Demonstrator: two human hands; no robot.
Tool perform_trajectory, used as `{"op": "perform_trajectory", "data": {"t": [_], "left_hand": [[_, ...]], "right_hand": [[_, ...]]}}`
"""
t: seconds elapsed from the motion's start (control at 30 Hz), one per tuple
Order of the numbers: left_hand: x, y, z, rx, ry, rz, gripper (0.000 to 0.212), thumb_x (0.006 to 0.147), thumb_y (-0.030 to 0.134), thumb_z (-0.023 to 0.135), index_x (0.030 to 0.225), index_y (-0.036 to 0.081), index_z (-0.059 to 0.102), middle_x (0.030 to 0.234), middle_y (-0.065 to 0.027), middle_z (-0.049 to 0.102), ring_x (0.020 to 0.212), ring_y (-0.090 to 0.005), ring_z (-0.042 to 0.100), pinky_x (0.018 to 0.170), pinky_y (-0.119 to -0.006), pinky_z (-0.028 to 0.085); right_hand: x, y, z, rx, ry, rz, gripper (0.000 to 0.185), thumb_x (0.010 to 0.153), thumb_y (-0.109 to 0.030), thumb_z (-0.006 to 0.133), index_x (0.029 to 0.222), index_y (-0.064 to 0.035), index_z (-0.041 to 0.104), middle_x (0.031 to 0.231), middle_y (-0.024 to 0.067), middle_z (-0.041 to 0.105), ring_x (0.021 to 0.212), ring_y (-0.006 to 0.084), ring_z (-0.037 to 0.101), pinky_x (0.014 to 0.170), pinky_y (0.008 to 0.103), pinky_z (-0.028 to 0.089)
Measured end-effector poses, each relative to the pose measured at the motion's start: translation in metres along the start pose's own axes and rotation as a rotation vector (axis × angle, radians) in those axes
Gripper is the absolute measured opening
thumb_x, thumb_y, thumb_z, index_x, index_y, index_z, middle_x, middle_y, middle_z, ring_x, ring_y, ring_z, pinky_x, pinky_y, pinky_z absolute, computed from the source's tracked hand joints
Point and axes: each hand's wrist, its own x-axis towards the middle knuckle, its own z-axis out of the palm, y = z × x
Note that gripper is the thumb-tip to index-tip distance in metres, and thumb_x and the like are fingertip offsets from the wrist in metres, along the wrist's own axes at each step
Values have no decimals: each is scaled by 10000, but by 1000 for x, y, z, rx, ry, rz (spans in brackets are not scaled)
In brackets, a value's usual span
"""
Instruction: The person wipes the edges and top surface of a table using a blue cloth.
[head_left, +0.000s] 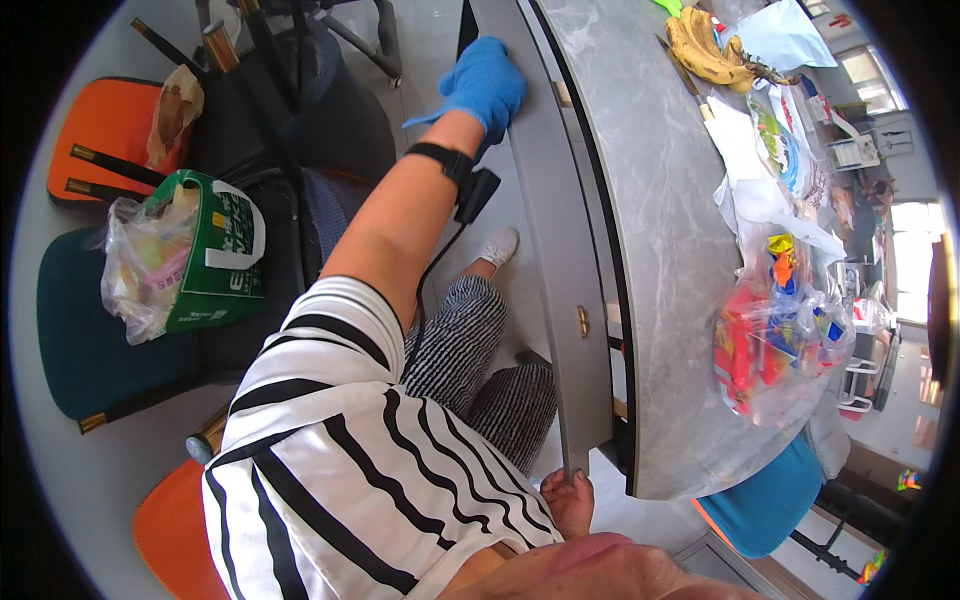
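My left hand (484, 82), in a blue fabric glove, is closed over the far part of a long grey panel (559, 247). The panel runs beside the curved edge of a grey marble-patterned table (660, 247), with a narrow gap between. A small brass-coloured fitting (583, 321) sits on the panel. At the panel's near end, my bare right hand (570, 502) pinches the corner between thumb and fingers; its wrist is hidden by my face. My left wrist carries a black strap with a small device (476, 195) and cable.
On the table lie bananas (709, 52), a knife (679, 67), white plastic bags (757, 187) and a clear bag of colourful packets (772, 345). Chairs crowd the left; one holds a green shopping bag (225, 277). A blue chair (772, 495) stands past the table's end.
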Motion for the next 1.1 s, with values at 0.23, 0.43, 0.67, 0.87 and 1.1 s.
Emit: {"op": "perform_trajectory", "data": {"t": [0.23,0.43,0.67,0.87,1.1], "left_hand": [[-23,-16,38,-116,171,161,272,830,78,603,1093,20,567,1048,-233,646,1017,-427,629,820,-420,510],[-35,11,24,458,46,281,156,780,126,622,880,9,648,1001,-209,633,991,-381,607,854,-432,475],[-187,86,-35,946,-122,550,287,672,164,568,854,-54,609,963,-265,544,969,-422,505,948,-509,389],[-304,59,-47,102,-223,933,140,689,111,582,719,-20,623,823,-252,570,855,-421,555,936,-461,401],[-416,92,-60,-37,-657,1361,158,684,192,648,678,36,668,692,-163,610,636,-347,612,648,-450,479]], "right_hand": [[-5,-3,-3,-16,-45,-23,354,985,-321,500,883,-1,614,787,117,645,725,233,611,694,347,483],[-13,-2,2,-55,-5,-70,417,952,-425,526,827,-35,603,740,125,637,680,257,595,634,361,461],[-25,5,-14,42,-36,-120,356,964,-326,546,847,-7,654,717,126,686,617,245,672,577,349,537],[-31,1,-13,60,-137,-180,353,995,-340,539,877,-25,646,710,119,681,617,216,668,547,317,526],[-36,11,-12,125,-73,-229,362,1007,-374,539,884,-46,632,720,76,667,622,191,666,546,293,526]]}}
